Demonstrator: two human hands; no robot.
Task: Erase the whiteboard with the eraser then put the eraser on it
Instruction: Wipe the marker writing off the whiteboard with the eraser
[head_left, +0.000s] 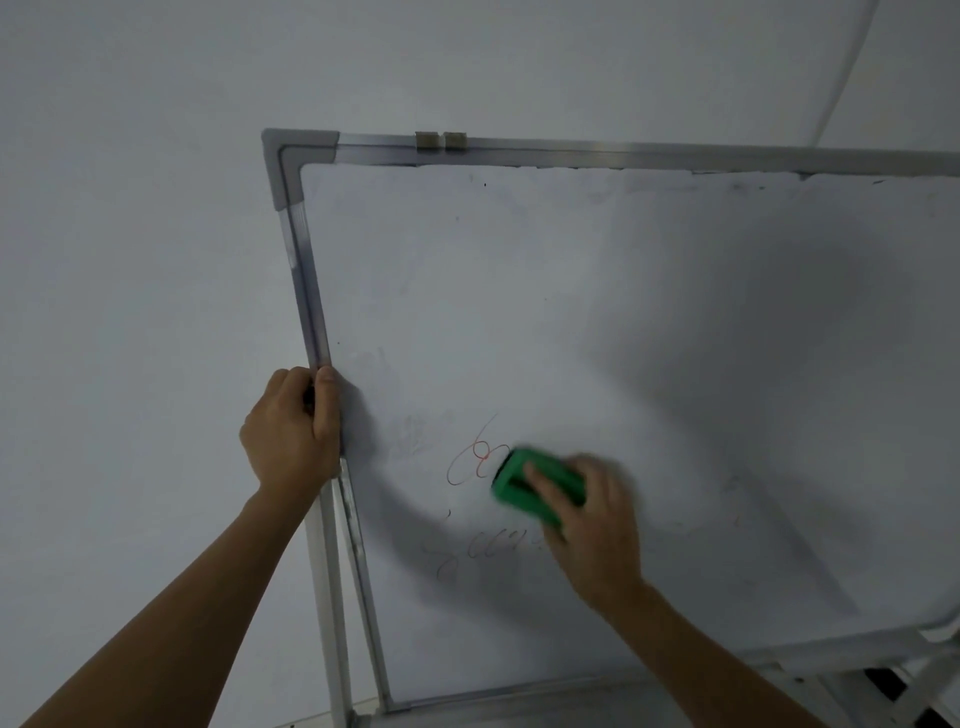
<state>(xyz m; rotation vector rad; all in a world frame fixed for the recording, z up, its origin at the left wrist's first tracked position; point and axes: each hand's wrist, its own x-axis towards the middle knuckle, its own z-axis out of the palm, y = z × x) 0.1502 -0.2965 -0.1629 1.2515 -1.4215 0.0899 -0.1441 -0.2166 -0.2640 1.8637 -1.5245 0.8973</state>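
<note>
Green eraser (535, 491) lies beneath the right hand (592, 525), whose fingers curl over its back and press it flat on the whiteboard (623, 312) to wipe. A red scribble (475, 457) sits just beyond the fingertips. The left hand (291, 431) grips the frame edge (306, 291), likely to steady the board.

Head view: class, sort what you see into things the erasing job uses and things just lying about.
In the job: whiteboard, green eraser, red scribble, faint grey writing, right hand gripping the eraser, left hand gripping the frame.
Lying about: two clips on the top rail, wall.
</note>
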